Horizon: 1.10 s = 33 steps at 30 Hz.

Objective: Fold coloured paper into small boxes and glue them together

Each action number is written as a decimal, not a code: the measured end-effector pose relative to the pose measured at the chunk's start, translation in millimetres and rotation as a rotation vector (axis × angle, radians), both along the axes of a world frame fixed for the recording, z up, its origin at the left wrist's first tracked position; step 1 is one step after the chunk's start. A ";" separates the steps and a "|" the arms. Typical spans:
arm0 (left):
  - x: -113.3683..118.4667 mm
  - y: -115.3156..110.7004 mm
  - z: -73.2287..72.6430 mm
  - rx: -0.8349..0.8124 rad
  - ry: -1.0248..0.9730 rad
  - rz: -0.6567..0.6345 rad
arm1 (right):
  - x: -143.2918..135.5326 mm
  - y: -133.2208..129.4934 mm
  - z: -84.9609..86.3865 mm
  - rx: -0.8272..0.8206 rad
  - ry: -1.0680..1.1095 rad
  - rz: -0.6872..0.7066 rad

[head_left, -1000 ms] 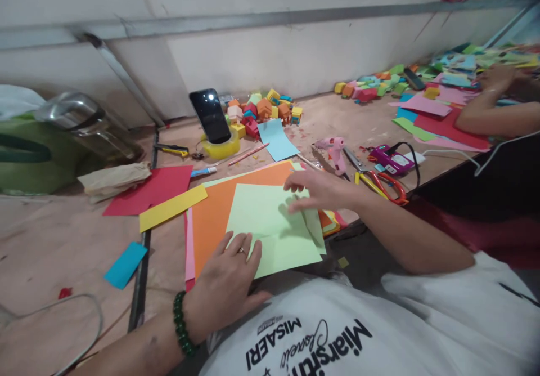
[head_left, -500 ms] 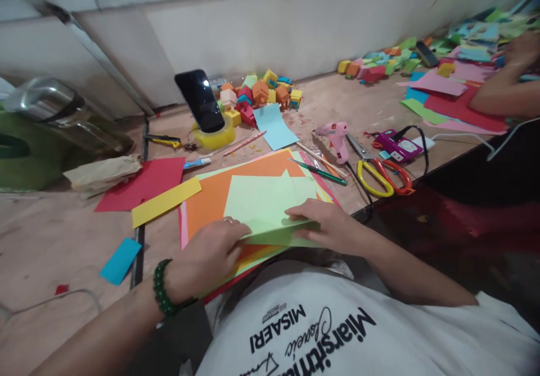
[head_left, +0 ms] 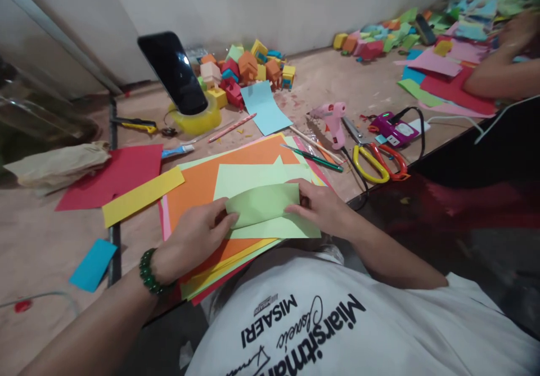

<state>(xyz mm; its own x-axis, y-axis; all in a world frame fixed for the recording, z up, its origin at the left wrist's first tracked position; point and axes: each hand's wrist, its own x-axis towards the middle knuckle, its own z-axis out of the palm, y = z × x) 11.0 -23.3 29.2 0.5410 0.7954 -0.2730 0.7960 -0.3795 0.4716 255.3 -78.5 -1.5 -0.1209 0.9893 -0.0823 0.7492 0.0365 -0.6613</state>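
A strip of light green paper (head_left: pixel 264 204), slightly bowed, is stretched between my two hands. My left hand (head_left: pixel 202 227), with a green bead bracelet (head_left: pixel 151 272) at the wrist, pinches its left end. At the right end, my right hand (head_left: pixel 318 204) grips it between thumb and fingers. Beneath the strip lies more pale green paper (head_left: pixel 242 174), on top of an orange sheet (head_left: pixel 198 180). Several other coloured sheets, yellow, green and red, stick out from under the orange one.
Behind the stack stand a phone (head_left: pixel 172 72) in a yellow tape roll (head_left: pixel 196 120) and a pile of small paper houses (head_left: pixel 247 67). To the right lie a pink glue gun (head_left: pixel 333 120), scissors (head_left: pixel 371 162) and a purple device (head_left: pixel 394 130). Another person's arm (head_left: pixel 502 80) rests farther right.
My hands have lifted the green strip off the lower sheet and tilted it up, now holding it at both ends. The camera view has shifted down and to the right.
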 end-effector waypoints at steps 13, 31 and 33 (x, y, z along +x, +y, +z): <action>6.4 0.7 2.2 -0.032 0.068 0.060 | 2.4 5.4 -9.0 0.017 0.082 -0.057; 5.8 -1.5 -5.2 0.038 0.062 -0.004 | -0.5 8.8 -4.7 -0.028 0.047 -0.101; 6.3 -3.4 -5.2 0.067 0.059 -0.021 | -0.2 8.6 -5.2 -0.019 0.035 -0.101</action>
